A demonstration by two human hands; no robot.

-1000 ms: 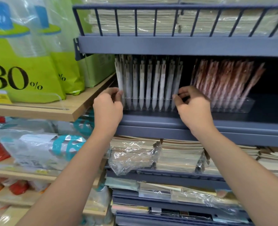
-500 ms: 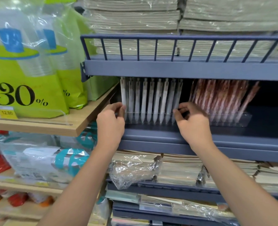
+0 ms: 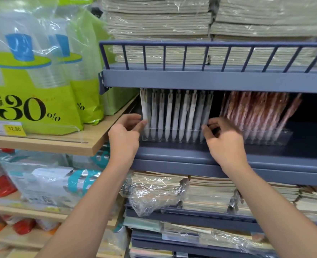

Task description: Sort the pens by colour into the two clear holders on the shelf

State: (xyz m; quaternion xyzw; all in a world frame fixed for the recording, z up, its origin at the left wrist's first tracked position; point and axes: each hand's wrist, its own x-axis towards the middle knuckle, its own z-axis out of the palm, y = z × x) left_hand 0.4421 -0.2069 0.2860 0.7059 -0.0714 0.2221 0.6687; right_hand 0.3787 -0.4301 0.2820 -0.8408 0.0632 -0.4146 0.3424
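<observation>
Pens (image 3: pixel 176 112), white, between left hand (image 3: pixel 125 135) and right hand (image 3: pixel 226 141).
Both hands' fingers curl against outermost pens; grip cannot be determined.

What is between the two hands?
A row of white pens stands in a clear holder between the left hand and the right hand. The head view shows it.

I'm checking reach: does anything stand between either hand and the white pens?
Nothing visible does. The left hand is at the left end of the white pens, the right hand at the right end.
</observation>
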